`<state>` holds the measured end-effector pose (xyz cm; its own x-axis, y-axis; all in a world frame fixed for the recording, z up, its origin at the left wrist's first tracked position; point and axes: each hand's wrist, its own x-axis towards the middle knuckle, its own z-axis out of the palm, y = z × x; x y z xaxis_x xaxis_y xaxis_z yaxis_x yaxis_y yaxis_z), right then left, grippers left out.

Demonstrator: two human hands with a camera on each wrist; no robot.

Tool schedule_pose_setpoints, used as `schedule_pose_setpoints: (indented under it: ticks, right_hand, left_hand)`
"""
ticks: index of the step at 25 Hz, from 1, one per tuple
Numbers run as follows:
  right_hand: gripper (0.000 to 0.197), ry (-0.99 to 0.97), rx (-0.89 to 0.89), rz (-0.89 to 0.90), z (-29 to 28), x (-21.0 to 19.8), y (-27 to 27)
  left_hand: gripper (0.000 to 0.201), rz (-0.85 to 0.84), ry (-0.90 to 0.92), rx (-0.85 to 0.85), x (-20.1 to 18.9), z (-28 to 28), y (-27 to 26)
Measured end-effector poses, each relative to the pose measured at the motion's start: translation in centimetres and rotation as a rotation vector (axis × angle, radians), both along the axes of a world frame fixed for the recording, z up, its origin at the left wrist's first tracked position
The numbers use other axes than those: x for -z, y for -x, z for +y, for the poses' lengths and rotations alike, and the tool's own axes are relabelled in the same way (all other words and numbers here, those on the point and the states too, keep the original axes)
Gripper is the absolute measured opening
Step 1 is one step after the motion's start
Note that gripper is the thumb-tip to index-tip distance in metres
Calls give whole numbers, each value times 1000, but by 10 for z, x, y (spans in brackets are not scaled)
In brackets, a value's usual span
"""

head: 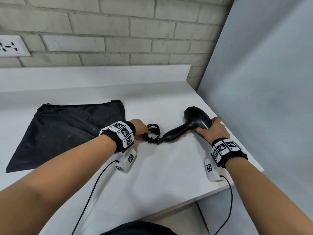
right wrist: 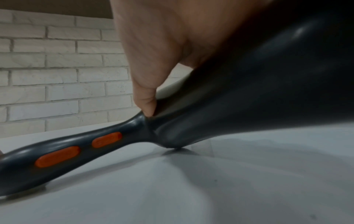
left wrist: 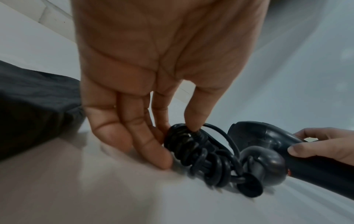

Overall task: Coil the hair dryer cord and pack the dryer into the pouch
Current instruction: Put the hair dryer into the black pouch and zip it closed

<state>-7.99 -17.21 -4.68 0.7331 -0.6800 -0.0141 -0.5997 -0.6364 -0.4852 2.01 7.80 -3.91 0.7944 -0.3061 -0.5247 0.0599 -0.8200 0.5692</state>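
Observation:
A black hair dryer (head: 191, 123) lies on the white table (head: 160, 175), its handle pointing left toward a tightly coiled black cord (head: 152, 133). My right hand (head: 209, 128) grips the dryer's barrel, with the thumb (right wrist: 143, 100) pressed near the neck above the orange buttons (right wrist: 57, 156). My left hand (head: 141, 131) pinches the coiled cord (left wrist: 199, 153), thumb on top and fingers (left wrist: 151, 151) against its side, just past the handle's end (left wrist: 266, 165). The flat black pouch (head: 67, 131) lies to the left of my left hand, its zipper edge (left wrist: 55, 74) toward the wall.
The table's right edge (head: 240, 146) runs close behind the dryer, beside a grey panel (head: 262, 82). A raised white ledge (head: 94, 73) and a brick wall with a socket plate (head: 11, 45) bound the back. Wrist camera cables (head: 94, 187) trail over the table's front.

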Motion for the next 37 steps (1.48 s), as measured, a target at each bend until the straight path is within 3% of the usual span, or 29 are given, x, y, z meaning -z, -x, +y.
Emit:
schedule_pose_setpoints:
  ticks: [8,13,16,20,24,29,33,37]
  right_hand:
    - [58,-66,-14,-17,2,10,-10]
    - [76,56,16,97,31,-2,-19]
    - [65,125,-144,-44,70,-22,-30]
    - [40,-47,-499,-257,148,-37,-45]
    - [38,-69,-736,-23,221,-29,-62]
    - [54,18,-817,327,261,-10,-77]
    - [74,143,-905,489,278,-8,-87]
    - [73,161,-935,546,284,-7,-91]
  left_hand:
    - [13,13,-50,-18,-4,4,10]
    - [4,-11,33,-24,-9,17,16]
    - [31,9,123,-36,-18,37,18]
    - [29,-37,96,-24,-29,87,18]
    - [27,-158,-20,-79,-29,161,7]
    - [26,-564,55,-316,-23,236,-49]
    - [37,-519,-183,-149,-6,275,-94]
    - [53,-496,-280,-75,12,291,-117]
